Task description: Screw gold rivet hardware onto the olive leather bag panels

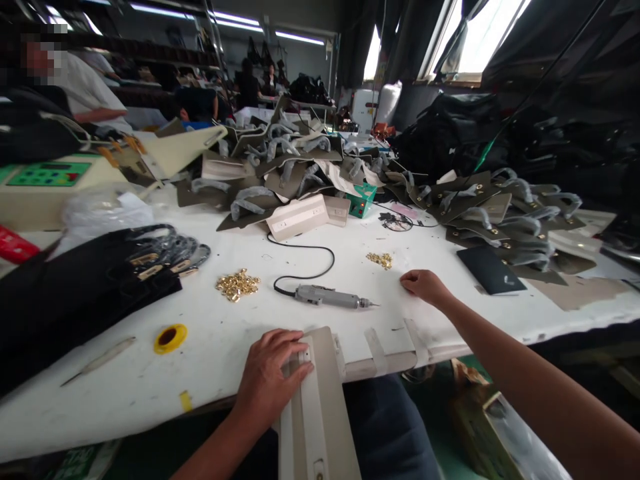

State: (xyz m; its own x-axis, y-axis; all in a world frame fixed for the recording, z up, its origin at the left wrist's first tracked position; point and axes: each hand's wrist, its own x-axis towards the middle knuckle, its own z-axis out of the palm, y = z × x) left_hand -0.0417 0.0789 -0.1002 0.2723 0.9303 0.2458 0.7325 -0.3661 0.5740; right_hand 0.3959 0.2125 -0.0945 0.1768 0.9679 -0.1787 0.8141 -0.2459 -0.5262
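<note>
Head view, from where I'm standing: beige panel (330,407) sits lower centre of frame, far end by the edge of the white table (220,373), near end running off the bottom above the dark-clad leg (387,420). Looks light and fairly stiff, like faced board; I'd guess it bends before it breaks, and a smooth face could slide or scuff. Best hold: flat pressure on the lengthwise strip (311,413), or both long edges; don't fold it. Left hand (273,367) is laid over its upper left part, fingers spread a little and lightly bent, thumb apart, all on the top face; can't see any underside grip. Right hand (425,287), right of centre, has its fingertips drawn together near the tabletop, just beside the small heap of brass fittings (381,260); too small to tell if there's a piece between them. Those fittings should be hard, slick and fiddly, so fingertip pinch only. Grey electric screwdriver (327,296) lies mid-frame, bit toward the right hand, no fingers on it; take it by the barrel.
</note>
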